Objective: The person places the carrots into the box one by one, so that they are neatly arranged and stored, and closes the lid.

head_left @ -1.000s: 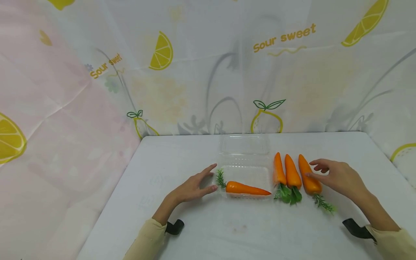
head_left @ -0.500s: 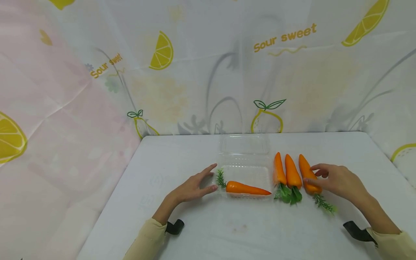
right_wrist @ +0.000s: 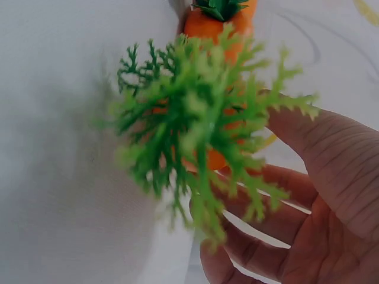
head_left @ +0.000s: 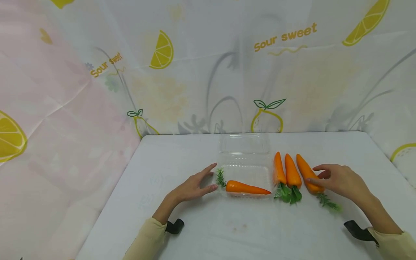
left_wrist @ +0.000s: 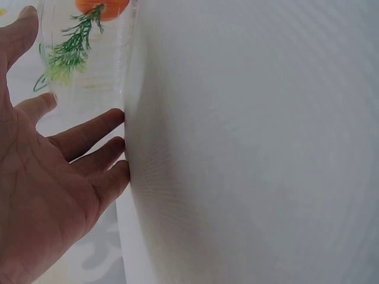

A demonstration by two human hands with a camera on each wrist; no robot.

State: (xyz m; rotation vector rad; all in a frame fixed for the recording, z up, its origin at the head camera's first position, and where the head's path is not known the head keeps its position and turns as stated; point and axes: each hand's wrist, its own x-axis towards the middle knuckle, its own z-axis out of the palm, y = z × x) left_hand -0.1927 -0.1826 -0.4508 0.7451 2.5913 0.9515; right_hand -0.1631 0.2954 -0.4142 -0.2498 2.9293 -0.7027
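Observation:
In the head view, my right hand (head_left: 342, 181) holds the rightmost carrot (head_left: 304, 169), thumb across its top and fingertips at its right side. This carrot lies slanted, and its feathery green top (right_wrist: 195, 124) fills the middle of the right wrist view, hiding part of the grip. My left hand (head_left: 194, 186) rests beside a clear plastic box, its fingers spread and relaxed near the left wall. The box (head_left: 243, 172) stands with its lid (head_left: 244, 144) folded back. One carrot (head_left: 247, 188) lies crosswise at the box's front, its green top (left_wrist: 77, 47) toward my left hand.
Right of the box lie two more carrots, the left one (head_left: 279, 169) close to its wall and the other (head_left: 293, 171) beside it. They rest on a white table (head_left: 240, 231), with a lemon-print cloth (head_left: 201, 72) hanging behind.
The rightmost carrot has turned slightly, its tip shifting left and its green top right. My right thumb has moved over the carrot. The left hand has stayed in place.

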